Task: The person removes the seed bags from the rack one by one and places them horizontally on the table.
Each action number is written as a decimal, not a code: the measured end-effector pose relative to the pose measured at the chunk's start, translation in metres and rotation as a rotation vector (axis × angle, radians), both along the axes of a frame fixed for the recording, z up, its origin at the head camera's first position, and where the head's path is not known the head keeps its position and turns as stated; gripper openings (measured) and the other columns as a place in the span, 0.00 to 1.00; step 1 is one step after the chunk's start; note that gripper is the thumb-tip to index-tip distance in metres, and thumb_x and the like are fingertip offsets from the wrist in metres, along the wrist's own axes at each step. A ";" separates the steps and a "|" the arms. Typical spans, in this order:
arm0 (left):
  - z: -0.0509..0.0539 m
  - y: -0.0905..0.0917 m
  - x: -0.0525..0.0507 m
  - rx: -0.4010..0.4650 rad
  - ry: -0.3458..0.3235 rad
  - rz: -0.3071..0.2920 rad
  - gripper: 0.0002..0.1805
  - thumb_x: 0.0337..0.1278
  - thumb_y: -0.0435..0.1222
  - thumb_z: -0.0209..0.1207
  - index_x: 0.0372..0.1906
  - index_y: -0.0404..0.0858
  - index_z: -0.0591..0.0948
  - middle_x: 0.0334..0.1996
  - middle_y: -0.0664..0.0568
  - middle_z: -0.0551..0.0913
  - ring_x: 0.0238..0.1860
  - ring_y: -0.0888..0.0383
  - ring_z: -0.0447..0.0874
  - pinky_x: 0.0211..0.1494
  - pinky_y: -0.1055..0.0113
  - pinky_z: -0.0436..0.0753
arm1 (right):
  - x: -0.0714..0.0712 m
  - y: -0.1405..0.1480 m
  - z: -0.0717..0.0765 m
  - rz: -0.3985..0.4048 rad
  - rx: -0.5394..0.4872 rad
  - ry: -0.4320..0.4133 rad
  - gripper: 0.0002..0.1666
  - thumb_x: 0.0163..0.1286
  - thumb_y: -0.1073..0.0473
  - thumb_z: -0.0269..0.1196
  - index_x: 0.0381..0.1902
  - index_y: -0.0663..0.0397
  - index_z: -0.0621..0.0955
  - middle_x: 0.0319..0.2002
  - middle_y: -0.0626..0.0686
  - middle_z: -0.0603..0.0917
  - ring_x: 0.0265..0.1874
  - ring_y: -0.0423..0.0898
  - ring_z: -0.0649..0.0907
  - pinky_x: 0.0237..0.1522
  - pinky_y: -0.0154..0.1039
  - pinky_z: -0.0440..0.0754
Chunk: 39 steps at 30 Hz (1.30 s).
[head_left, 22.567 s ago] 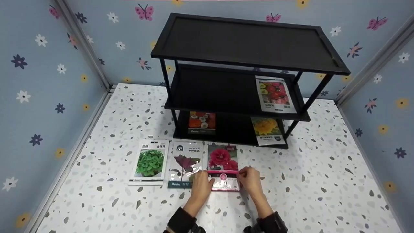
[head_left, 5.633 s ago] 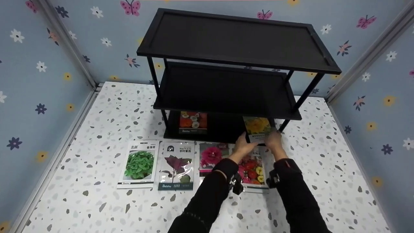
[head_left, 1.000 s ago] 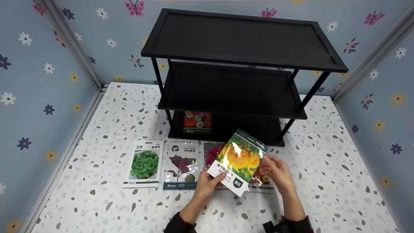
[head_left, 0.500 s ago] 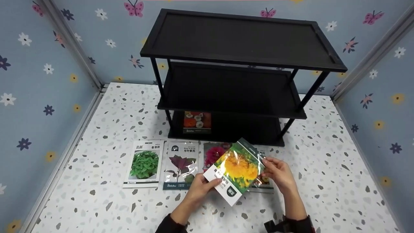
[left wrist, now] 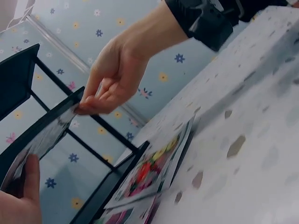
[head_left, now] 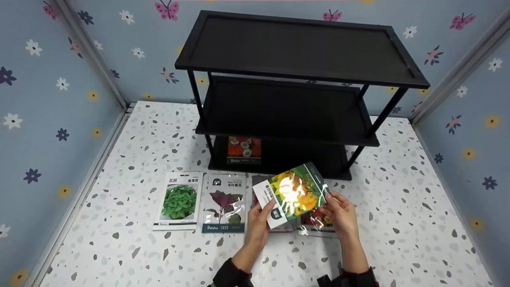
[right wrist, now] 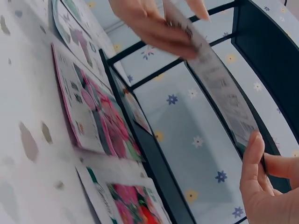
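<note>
Both hands hold a seed packet point(head_left: 297, 191) with yellow flowers, raised and tilted above the row of packets. My left hand point(head_left: 258, 223) pinches its white end, thumb on the front. At the dark green end, my right hand point(head_left: 340, 213) pinches the edge between thumb and fingers. Partly hidden beneath it lie a pink-flower packet point(right wrist: 100, 109) and a red-flower packet point(left wrist: 152, 170). To the left, a purple-leaf packet point(head_left: 224, 203) and a green-leaf packet point(head_left: 179, 201) lie flat on the speckled table point(head_left: 131, 159).
A black three-tier shelf point(head_left: 303, 52) stands behind the row. On its bottom tier, at the left, lies an orange-and-white flower packet point(head_left: 244, 150). Flower-patterned walls point(head_left: 51, 103) enclose the table at the back and sides.
The red-flower packet moved from the middle tier to the row. The yellow-flower packet was taken from the bottom tier; within the last second it turned, its white end swinging up and left.
</note>
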State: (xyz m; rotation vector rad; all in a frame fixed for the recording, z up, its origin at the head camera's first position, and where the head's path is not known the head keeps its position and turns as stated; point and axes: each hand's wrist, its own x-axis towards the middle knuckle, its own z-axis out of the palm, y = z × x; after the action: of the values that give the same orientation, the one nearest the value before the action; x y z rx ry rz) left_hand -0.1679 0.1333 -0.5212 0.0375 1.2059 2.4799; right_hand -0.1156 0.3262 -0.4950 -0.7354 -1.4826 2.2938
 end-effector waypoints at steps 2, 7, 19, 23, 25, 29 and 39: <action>0.004 0.008 0.004 -0.005 -0.072 0.053 0.24 0.53 0.33 0.55 0.52 0.20 0.67 0.43 0.42 0.78 0.43 0.53 0.78 0.46 0.63 0.77 | -0.001 -0.005 -0.001 -0.027 -0.038 0.015 0.01 0.65 0.70 0.51 0.34 0.63 0.71 0.21 0.52 0.79 0.17 0.43 0.79 0.22 0.32 0.79; -0.013 0.031 0.009 -0.091 -0.121 0.202 0.36 0.47 0.38 0.62 0.56 0.21 0.60 0.52 0.34 0.67 0.54 0.44 0.67 0.58 0.57 0.67 | -0.004 -0.013 -0.005 -0.063 -0.095 0.048 0.03 0.66 0.70 0.49 0.33 0.62 0.69 0.20 0.53 0.79 0.17 0.44 0.79 0.23 0.33 0.79; -0.019 0.029 0.005 -0.093 -0.085 0.234 0.29 0.48 0.32 0.60 0.54 0.22 0.66 0.49 0.38 0.73 0.48 0.52 0.72 0.52 0.63 0.72 | 0.003 -0.010 -0.008 0.057 -0.060 0.037 0.04 0.66 0.69 0.50 0.38 0.64 0.67 0.23 0.53 0.78 0.20 0.44 0.80 0.25 0.33 0.80; -0.002 0.015 0.002 -0.136 -0.117 0.145 0.28 0.50 0.29 0.58 0.55 0.20 0.63 0.49 0.35 0.70 0.49 0.49 0.70 0.52 0.60 0.72 | 0.005 -0.001 -0.004 0.191 0.013 -0.008 0.08 0.66 0.68 0.50 0.42 0.67 0.66 0.27 0.54 0.78 0.23 0.44 0.80 0.29 0.36 0.80; 0.000 0.009 -0.002 -0.151 -0.137 0.085 0.25 0.50 0.27 0.57 0.53 0.21 0.64 0.44 0.38 0.74 0.45 0.51 0.73 0.48 0.61 0.74 | 0.005 0.004 -0.002 0.241 0.047 -0.040 0.10 0.66 0.67 0.50 0.44 0.67 0.67 0.28 0.54 0.79 0.24 0.43 0.80 0.29 0.36 0.80; 0.001 0.000 -0.007 -0.155 -0.107 -0.028 0.13 0.48 0.26 0.58 0.41 0.26 0.73 0.29 0.50 0.80 0.31 0.59 0.77 0.39 0.68 0.77 | 0.007 0.013 0.001 0.305 0.078 -0.074 0.10 0.66 0.65 0.51 0.43 0.67 0.67 0.27 0.52 0.78 0.23 0.41 0.78 0.24 0.32 0.77; -0.001 -0.014 -0.012 -0.176 -0.008 -0.233 0.10 0.45 0.26 0.59 0.37 0.26 0.76 0.26 0.50 0.80 0.28 0.60 0.79 0.36 0.68 0.79 | 0.011 0.025 0.002 0.378 0.068 -0.078 0.09 0.66 0.68 0.51 0.43 0.68 0.69 0.27 0.52 0.81 0.26 0.42 0.80 0.28 0.33 0.78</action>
State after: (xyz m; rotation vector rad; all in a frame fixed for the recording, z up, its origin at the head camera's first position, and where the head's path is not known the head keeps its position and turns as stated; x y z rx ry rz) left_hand -0.1795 0.1189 -0.5219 0.1140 1.3300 2.1663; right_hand -0.1048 0.3516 -0.4926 -0.5697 -1.8612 2.4877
